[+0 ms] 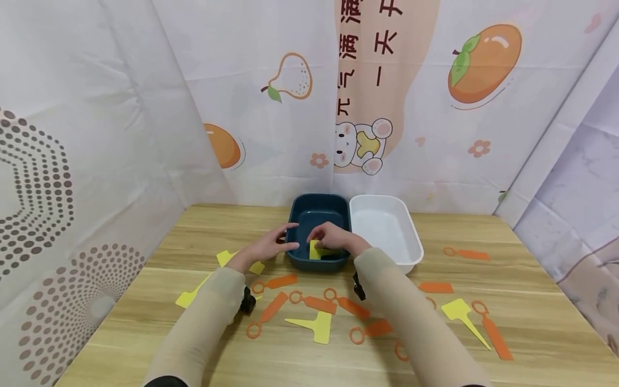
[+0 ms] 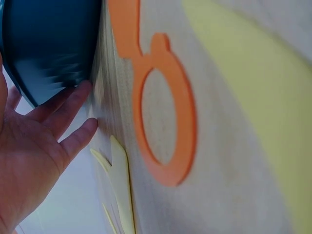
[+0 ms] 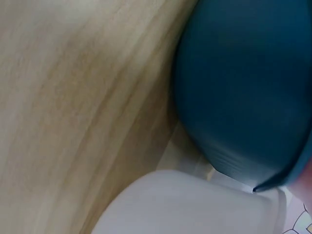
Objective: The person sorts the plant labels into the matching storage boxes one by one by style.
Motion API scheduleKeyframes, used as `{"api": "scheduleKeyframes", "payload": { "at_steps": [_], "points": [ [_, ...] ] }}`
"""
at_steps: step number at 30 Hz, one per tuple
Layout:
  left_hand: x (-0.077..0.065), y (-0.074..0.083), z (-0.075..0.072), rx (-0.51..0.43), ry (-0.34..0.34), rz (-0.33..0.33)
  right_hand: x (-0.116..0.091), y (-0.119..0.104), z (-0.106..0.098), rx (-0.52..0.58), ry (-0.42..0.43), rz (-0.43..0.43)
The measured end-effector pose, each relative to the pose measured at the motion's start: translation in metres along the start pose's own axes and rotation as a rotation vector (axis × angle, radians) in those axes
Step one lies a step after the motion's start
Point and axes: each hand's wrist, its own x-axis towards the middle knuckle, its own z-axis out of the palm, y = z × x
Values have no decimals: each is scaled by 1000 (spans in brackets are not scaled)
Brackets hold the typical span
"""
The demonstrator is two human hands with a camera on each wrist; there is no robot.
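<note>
Yellow and flat, a T-shaped plant label sits inside the near part of the dark blue bin, under the curled fingers of the right hand, which seems to pinch it. The right wrist view shows mostly the bin's outer wall, so the exact grip cannot be confirmed there. At the bin's left wall, the left hand is spread, thumb apart from nearly straight fingers, gripping nothing; whether it touches the rim is hard to tell.

The step in hand looks like placing the yellow label in the blue bin. The next move probably calls for loosening the right fingers low over the floor, so that the thin stem lies down without catching the wall.

Both the blue bin and the white bin on its right have rounded corners and smooth, plastic-looking walls. More yellow T-shaped labels and orange ring-ended tags lie scattered over the wood-grain table; they look like thin plastic, the rings joined to oblong strips. Creased, fruit-printed cloth hangs behind the far edge.
</note>
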Motion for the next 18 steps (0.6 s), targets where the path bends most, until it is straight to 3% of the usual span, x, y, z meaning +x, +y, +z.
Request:
{"api": "scheduleKeyframes", "payload": {
  "at_steps": [5, 18],
  "points": [
    [1, -1, 2, -9, -3, -9, 2, 2, 6, -28, -22, 2],
    [2, -2, 0, -9, -10, 21, 0, 0, 1, 46, 51, -76]
  ]
}}
